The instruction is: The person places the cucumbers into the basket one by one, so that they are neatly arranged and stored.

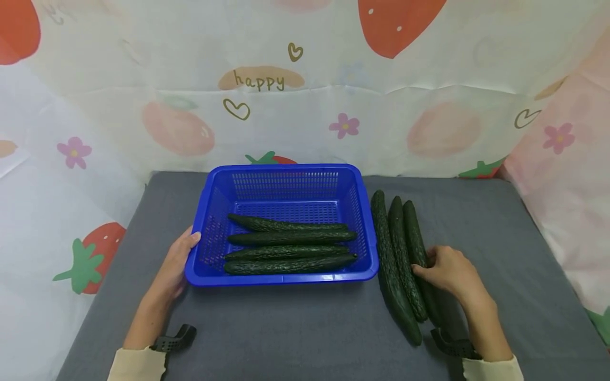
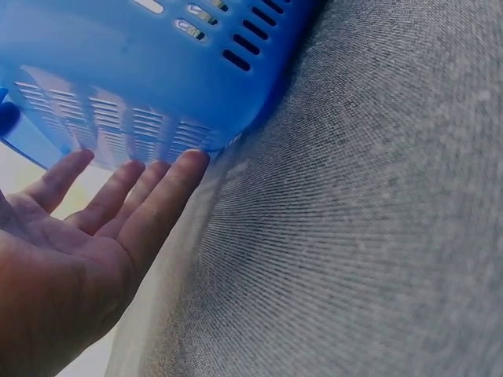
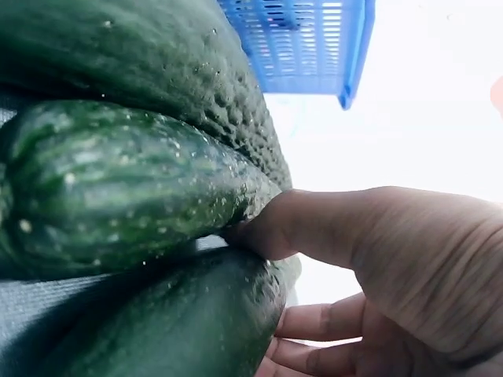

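A blue plastic basket [image 1: 281, 279] holds several dark green cucumbers [image 1: 290, 237] lying side by side across it. At its left end my left hand [image 1: 176, 259] holds the basket, thumb at the rim; the left wrist view shows the fingers [image 2: 161, 200] against the slotted outer wall. Three more cucumbers lie lengthwise right of the basket: a long left one [image 1: 392, 275], a middle one [image 1: 403, 256] and a right one [image 1: 414, 233]. My right hand [image 1: 452, 270] grips the right cucumber, its thumb [image 3: 314, 228] between that one and the middle one, its other fingers on the far side.
A grey cloth [image 1: 286, 333] covers the table under everything. Behind and at both sides hangs a pale curtain [image 1: 295, 132] printed with strawberries, flowers and hearts. The long left cucumber lies close along the basket's right end.
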`<action>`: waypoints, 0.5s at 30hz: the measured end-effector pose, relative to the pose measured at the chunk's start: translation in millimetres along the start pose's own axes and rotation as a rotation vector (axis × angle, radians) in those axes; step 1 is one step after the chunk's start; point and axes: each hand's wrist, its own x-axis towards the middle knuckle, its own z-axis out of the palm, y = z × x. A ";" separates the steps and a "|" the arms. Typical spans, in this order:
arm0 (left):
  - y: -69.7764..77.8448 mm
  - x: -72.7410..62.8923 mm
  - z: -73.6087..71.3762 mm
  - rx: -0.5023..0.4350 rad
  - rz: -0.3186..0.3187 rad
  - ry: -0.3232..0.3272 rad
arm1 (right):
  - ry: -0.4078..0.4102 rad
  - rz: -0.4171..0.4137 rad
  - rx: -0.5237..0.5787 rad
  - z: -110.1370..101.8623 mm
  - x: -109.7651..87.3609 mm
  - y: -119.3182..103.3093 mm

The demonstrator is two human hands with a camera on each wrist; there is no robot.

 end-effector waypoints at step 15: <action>-2.2 0.2 -1.5 -0.015 -0.002 0.002 | 0.002 0.000 0.070 -0.5 -0.6 1.9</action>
